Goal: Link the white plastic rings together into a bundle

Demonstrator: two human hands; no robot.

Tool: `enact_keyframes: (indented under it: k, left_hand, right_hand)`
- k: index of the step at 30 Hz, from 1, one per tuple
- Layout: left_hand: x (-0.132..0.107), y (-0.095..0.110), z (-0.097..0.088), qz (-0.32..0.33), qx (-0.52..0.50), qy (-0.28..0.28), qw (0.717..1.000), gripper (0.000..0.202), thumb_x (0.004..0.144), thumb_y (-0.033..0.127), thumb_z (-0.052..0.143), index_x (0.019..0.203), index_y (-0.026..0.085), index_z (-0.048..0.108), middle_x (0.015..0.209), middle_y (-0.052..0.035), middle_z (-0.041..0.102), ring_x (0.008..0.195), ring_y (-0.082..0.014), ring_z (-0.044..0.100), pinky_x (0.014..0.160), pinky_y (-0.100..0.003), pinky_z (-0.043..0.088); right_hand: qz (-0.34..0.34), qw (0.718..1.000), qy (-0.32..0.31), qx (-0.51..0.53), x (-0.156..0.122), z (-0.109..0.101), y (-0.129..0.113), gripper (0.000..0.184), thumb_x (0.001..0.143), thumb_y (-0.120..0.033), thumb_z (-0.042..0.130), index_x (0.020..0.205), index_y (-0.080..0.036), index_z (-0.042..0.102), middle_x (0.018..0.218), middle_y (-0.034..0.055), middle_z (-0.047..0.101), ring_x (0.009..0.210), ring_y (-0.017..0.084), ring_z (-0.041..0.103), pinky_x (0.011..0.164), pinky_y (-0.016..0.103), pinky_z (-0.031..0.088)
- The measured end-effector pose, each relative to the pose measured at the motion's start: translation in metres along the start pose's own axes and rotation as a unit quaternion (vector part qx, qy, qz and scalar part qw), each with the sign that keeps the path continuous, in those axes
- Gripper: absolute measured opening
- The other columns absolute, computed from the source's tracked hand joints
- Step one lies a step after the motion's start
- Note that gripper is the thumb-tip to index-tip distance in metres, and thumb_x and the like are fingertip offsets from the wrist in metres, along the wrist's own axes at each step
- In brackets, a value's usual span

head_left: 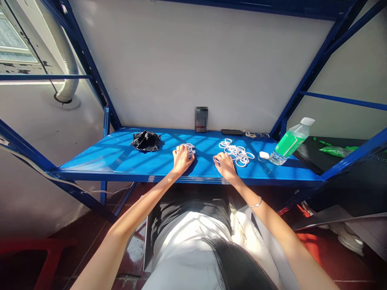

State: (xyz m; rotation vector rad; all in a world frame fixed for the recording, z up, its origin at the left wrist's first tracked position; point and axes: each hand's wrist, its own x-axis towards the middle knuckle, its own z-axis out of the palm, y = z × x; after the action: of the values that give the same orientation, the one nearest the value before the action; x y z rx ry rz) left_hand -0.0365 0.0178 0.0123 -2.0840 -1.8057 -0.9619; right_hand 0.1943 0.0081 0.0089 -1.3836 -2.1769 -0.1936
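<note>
While a crumpled black bag point(146, 142) lies on the left of the blue surface point(102, 157), the left forearm point(149, 198) slants up and inward to the left grip point(181, 160), back upward, fingers bent against a small cluster of white rings point(191, 150); how firmly they close, I cannot tell. Farther right, the right grip point(224, 164) arches low over the surface, partly curled, its hold on a bit of white point(215, 160) unclear, a loose heap of white rings point(242, 155) just beyond, its forearm point(247, 194) slanting back rightward

two hands point(181, 158) point(225, 165), two white ring clusters point(191, 151) point(240, 154), one bottle point(288, 143), one black bag point(146, 141)
</note>
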Motion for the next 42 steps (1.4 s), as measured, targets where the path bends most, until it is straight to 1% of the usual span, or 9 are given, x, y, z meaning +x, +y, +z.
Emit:
enact_keyframes:
  k: [3, 7, 10, 14, 17, 22, 27, 37, 42]
  left_hand:
    - [-0.001, 0.002, -0.003, 0.01, 0.009, -0.003, 1.0, 0.035, 0.091, 0.035, 0.054, 0.121, 0.017, 0.056, 0.124, -0.0183, 0.056, 0.116, -0.0346, 0.049, 0.092, -0.047, 0.041]
    - [0.001, 0.002, -0.001, 0.047, -0.016, 0.01, 0.999, 0.036, 0.093, 0.037, 0.054, 0.123, 0.018, 0.055, 0.124, -0.018, 0.056, 0.119, -0.0353, 0.049, 0.093, -0.049, 0.042]
    - [0.003, 0.001, 0.001, 0.12, -0.063, -0.001, 0.991, 0.044, 0.092, 0.04, 0.057, 0.129, 0.017, 0.052, 0.129, -0.0179, 0.055, 0.123, -0.0349, 0.048, 0.096, -0.05, 0.044]
    - [0.002, 0.003, 0.0, 0.242, -0.123, -0.047, 0.961, 0.055, 0.092, 0.044, 0.06, 0.139, 0.018, 0.046, 0.133, -0.0169, 0.054, 0.126, -0.0332, 0.05, 0.102, -0.05, 0.046]
    - [0.002, 0.006, -0.004, 0.289, -0.145, -0.069, 0.944, 0.059, 0.092, 0.045, 0.061, 0.143, 0.021, 0.045, 0.137, -0.016, 0.053, 0.13, -0.0338, 0.048, 0.107, -0.052, 0.044]
    - [0.002, 0.008, -0.008, 0.307, -0.162, -0.086, 0.934, 0.062, 0.09, 0.051, 0.063, 0.141, 0.021, 0.046, 0.137, -0.0157, 0.054, 0.129, -0.0333, 0.05, 0.107, -0.052, 0.044]
    - [0.003, 0.01, -0.01, 0.292, -0.162, -0.077, 0.939, 0.043, 0.091, 0.046, 0.062, 0.125, 0.02, 0.057, 0.121, -0.0127, 0.061, 0.115, -0.0295, 0.057, 0.099, -0.047, 0.05]
    - [0.003, 0.011, -0.011, 0.299, -0.153, -0.036, 0.941, 0.032, 0.089, 0.048, 0.061, 0.101, 0.019, 0.06, 0.103, -0.0108, 0.062, 0.099, -0.0267, 0.059, 0.087, -0.043, 0.053]
    - [0.002, 0.012, -0.012, 0.301, -0.151, -0.017, 0.942, 0.031, 0.088, 0.048, 0.061, 0.098, 0.019, 0.059, 0.098, -0.0102, 0.062, 0.094, -0.0257, 0.059, 0.084, -0.042, 0.054]
  right_hand:
    - [-0.004, 1.0, -0.007, 0.017, 0.0, -0.003, -0.002, 0.021, 0.099, -0.022, 0.049, 0.104, -0.02, 0.069, 0.106, 0.0097, 0.069, 0.102, 0.028, 0.061, 0.088, 0.042, 0.047]
    - [-0.065, 0.996, 0.019, 0.061, 0.001, -0.005, -0.005, 0.021, 0.101, -0.026, 0.047, 0.105, -0.021, 0.067, 0.103, 0.0097, 0.07, 0.099, 0.027, 0.062, 0.086, 0.041, 0.05]
    - [-0.125, 0.985, 0.045, 0.108, 0.001, -0.007, -0.007, 0.022, 0.102, -0.029, 0.046, 0.107, -0.022, 0.066, 0.103, 0.0101, 0.07, 0.098, 0.026, 0.064, 0.087, 0.041, 0.054]
    - [-0.18, 0.968, 0.078, 0.157, 0.0, -0.009, -0.01, 0.023, 0.102, -0.032, 0.046, 0.109, -0.023, 0.066, 0.104, 0.0093, 0.071, 0.1, 0.024, 0.065, 0.089, 0.043, 0.056]
    - [-0.197, 0.956, 0.095, 0.193, -0.002, -0.01, -0.011, 0.02, 0.101, -0.031, 0.049, 0.107, -0.023, 0.066, 0.1, 0.0074, 0.072, 0.096, 0.022, 0.067, 0.087, 0.041, 0.057]
    - [-0.199, 0.937, 0.121, 0.26, -0.003, -0.015, -0.012, 0.012, 0.098, -0.028, 0.056, 0.104, -0.024, 0.065, 0.098, 0.0051, 0.073, 0.093, 0.02, 0.069, 0.085, 0.038, 0.058]
    - [-0.186, 0.931, 0.125, 0.287, -0.003, -0.015, -0.011, 0.011, 0.096, -0.029, 0.059, 0.104, -0.024, 0.064, 0.098, 0.0045, 0.072, 0.092, 0.02, 0.07, 0.084, 0.036, 0.059]
    - [-0.169, 0.955, 0.136, 0.201, -0.004, -0.007, -0.008, 0.013, 0.098, -0.029, 0.054, 0.104, -0.024, 0.064, 0.094, 0.0052, 0.07, 0.089, 0.021, 0.069, 0.079, 0.036, 0.058]
    - [-0.152, 0.969, 0.117, 0.158, -0.005, -0.006, -0.007, 0.019, 0.1, -0.032, 0.05, 0.107, -0.023, 0.065, 0.096, 0.0071, 0.07, 0.091, 0.022, 0.068, 0.08, 0.037, 0.058]
